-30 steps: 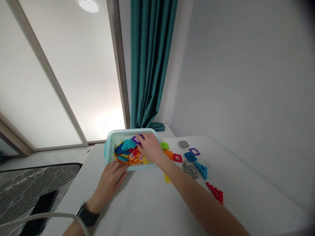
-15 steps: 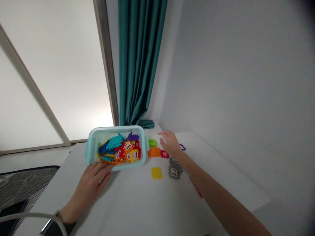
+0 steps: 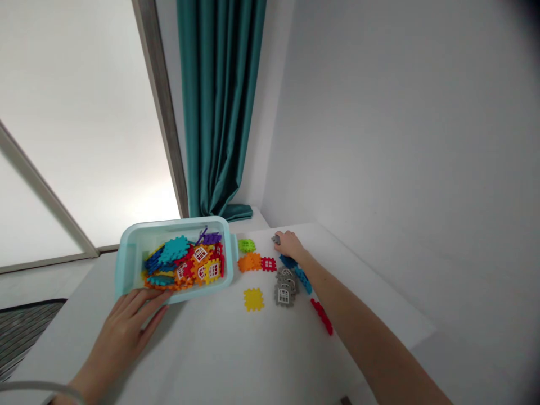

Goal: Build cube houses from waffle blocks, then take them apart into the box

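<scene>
My open left hand (image 3: pixel 120 343) touches the box (image 3: pixel 177 223), my right hand (image 3: pixel 289 244) pinches a gray block (image 3: pixel 276 239), and most blocks (image 3: pixel 185 261) sit inside, with some on the table (image 3: pixel 202 351).

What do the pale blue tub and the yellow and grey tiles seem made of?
The pale blue tub looks like semi-translucent plastic with a smooth sheen: light passes through its wall. The yellow tile and grey tile look like opaque moulded plastic, with crisp notched edges; the exact type cannot be told.
</scene>
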The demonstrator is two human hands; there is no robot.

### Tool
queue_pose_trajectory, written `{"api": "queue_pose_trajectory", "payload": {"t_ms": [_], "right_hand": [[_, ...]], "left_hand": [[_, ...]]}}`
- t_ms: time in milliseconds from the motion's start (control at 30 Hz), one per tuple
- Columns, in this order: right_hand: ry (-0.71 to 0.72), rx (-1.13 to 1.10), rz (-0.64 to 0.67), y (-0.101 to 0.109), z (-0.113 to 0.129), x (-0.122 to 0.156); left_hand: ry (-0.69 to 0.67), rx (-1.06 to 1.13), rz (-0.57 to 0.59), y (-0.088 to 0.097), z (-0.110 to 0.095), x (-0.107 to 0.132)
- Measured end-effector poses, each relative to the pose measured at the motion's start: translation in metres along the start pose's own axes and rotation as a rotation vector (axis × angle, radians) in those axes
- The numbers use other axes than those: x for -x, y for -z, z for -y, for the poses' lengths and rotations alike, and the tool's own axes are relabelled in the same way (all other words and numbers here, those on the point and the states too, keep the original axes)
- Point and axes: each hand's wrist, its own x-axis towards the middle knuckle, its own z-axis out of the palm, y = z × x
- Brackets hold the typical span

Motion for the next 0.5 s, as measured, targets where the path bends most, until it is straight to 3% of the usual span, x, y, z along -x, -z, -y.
{"api": "queue_pose_trajectory", "payload": {"t_ms": [200,500], "right_hand": [[0.062,-0.19,0.027,0.012,-0.004,0.004],[-0.001,-0.809,0.0,0.042,-0.011,0.026]], "left_hand": [[0.011,0.012,-0.003,0.002,-0.003,-0.003],[0.042,0.022,0.002,0.003,-0.003,-0.003]]}}
